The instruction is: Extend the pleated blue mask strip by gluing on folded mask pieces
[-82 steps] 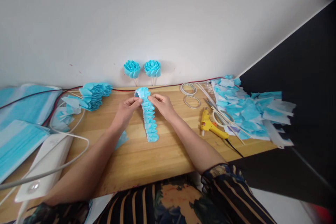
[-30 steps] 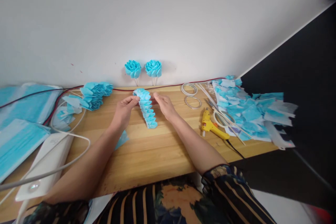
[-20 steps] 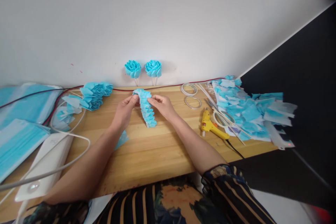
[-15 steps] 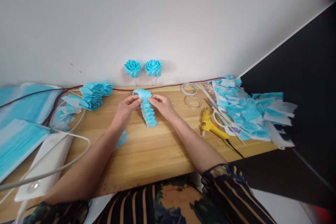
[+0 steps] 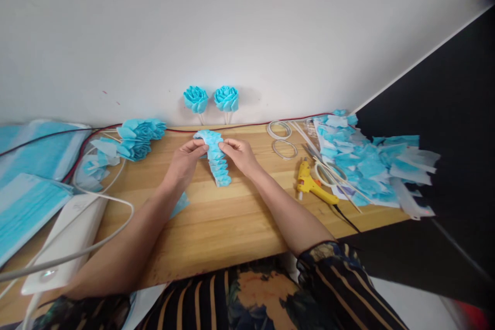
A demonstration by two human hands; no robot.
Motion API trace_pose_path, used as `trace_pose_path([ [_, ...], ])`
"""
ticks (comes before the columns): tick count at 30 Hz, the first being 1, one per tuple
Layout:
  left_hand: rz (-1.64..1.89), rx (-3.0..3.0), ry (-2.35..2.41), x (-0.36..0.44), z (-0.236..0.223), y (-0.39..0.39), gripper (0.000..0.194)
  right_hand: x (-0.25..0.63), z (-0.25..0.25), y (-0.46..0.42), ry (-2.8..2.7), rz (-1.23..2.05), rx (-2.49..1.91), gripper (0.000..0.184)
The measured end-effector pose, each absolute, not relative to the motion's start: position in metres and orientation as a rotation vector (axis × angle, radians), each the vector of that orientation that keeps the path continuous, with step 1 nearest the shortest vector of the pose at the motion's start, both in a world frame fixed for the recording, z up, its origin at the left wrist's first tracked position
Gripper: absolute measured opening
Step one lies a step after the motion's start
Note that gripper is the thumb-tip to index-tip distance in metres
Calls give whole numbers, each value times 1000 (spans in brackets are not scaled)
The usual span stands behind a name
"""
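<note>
A pleated light-blue strip of thin fabric-like material hangs between my hands above the wooden table. Its upper end curls back to the left and its lower end points toward me. My left hand pinches the strip's left edge near the top between thumb and fingers. On the opposite edge, at about the same height, my right hand pinches it too. Behind the strip, two blue rose-like flowers on thin sticks stand against the wall. A small blue scrap lies partly behind my left forearm.
On the right are a yellow glue gun, tape rolls, scissors, thin sticks and a heap of blue cut pieces. To the left lie more blue flowers, blue face masks, cables and a white power strip.
The strip's hanging part is shorter than at first, with more of it curled behind. My right hand let go briefly, then pinched it again; my left hand shifted its hold.
</note>
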State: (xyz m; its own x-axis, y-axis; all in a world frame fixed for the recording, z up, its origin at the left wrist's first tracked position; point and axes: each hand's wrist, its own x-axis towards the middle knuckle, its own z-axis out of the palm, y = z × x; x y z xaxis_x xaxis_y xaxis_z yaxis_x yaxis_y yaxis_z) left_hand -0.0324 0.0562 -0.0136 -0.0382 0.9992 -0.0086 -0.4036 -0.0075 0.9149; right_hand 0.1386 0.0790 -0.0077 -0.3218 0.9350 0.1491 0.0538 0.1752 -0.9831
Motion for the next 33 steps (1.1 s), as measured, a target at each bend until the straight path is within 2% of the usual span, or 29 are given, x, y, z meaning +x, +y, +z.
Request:
trace_pose_path([
  [8,1453,783,933,-32,-6,56,17,140,-10,83,-1540,1384,-918,43],
  [17,1439,853,861,-32,-7,55,24,142,-13,83,-1553,1510,-884,25],
  [25,1373,967,861,-33,-13,56,30,141,-17,86,-1476,1409,-982,28],
  [33,1399,961,840,-33,-15,58,32,140,-14,86,-1436,1487,-949,37],
])
